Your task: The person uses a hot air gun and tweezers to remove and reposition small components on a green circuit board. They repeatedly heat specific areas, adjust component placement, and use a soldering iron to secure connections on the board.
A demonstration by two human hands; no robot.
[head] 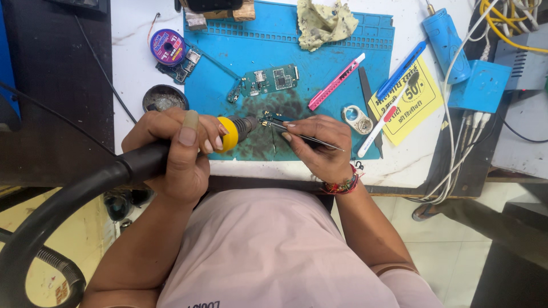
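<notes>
left hand (182,145) wrapped round the hot-air nozzle handle (231,132); right hand (319,145) fingers pinching tweezers (305,137) on a tiny part (267,120) over the scorched blue mat (342,57); lingering heat could probably cook the part or blow it away

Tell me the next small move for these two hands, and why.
Probably bring the hot-air nozzle in the left hand slightly closer over the small part. The tweezers in the right hand already meet that part on the blue mat, and the nozzle tip sits just beside it, aimed at it.
</notes>
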